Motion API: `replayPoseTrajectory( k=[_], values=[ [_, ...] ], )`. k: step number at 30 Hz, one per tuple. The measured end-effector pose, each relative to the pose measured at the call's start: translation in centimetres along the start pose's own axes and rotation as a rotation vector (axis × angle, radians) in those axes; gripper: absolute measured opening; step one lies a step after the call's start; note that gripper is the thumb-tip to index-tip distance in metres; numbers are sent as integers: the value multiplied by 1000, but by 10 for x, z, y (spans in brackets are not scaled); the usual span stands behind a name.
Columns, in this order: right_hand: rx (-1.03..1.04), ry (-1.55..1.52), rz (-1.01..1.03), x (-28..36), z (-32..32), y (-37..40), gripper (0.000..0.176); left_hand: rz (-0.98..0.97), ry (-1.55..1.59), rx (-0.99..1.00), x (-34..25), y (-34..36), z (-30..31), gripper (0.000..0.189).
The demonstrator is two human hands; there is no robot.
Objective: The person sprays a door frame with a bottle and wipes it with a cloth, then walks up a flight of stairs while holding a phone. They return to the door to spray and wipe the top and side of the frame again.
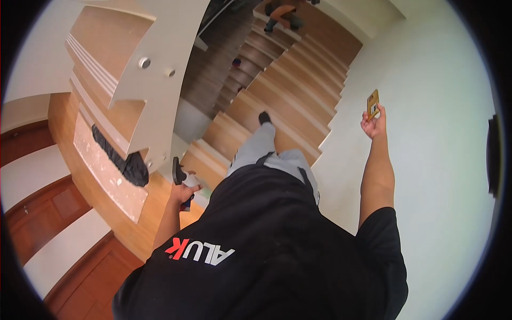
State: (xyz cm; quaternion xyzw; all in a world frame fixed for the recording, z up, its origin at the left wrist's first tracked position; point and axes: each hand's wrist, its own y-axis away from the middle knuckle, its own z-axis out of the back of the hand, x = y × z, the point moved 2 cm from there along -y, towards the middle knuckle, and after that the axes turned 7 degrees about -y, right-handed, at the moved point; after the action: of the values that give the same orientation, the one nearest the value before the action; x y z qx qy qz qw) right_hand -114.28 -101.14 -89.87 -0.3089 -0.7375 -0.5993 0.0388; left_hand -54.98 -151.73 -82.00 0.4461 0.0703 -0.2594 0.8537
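My right hand is raised beside the pale wall, fingers closed around a flat, yellow, rectangular thing with a small white label; I cannot tell its kind. Lower on the other side, my left hand grips a black-topped thing with blue and red at its lower end. That hand is close to the white balustrade, its thumb pointing inward. Below me are grey trousers and one dark-socked foot on a wooden step.
Wooden stairs descend ahead between the pale wall and the white balustrade. A person is at the lower landing. At left, a black bag lies on a pale, spotted sheet near brown doors.
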Motion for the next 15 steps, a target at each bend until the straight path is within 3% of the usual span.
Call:
replayPoseTrajectory(
  k=[1,3,6,9,12,15],
  values=[
    [-7,30,39,19,-5,-19,68,-139,-107,-95,16,-36,-13,72],
    [-39,108,89,39,-3,-58,71,-232,-40,-195,31,-102,-37,66],
    [-106,168,108,71,-14,-119,73,161,258,-37,-46,-133,-16,58],
    [-141,84,87,81,-38,-163,72,99,425,-274,-50,-149,-36,58],
    [-163,105,78,95,-71,-213,73,231,688,-252,-60,-138,-64,63],
    [-142,168,88,108,-89,-278,73,190,783,-389,-39,-134,-122,66]
  ],
)
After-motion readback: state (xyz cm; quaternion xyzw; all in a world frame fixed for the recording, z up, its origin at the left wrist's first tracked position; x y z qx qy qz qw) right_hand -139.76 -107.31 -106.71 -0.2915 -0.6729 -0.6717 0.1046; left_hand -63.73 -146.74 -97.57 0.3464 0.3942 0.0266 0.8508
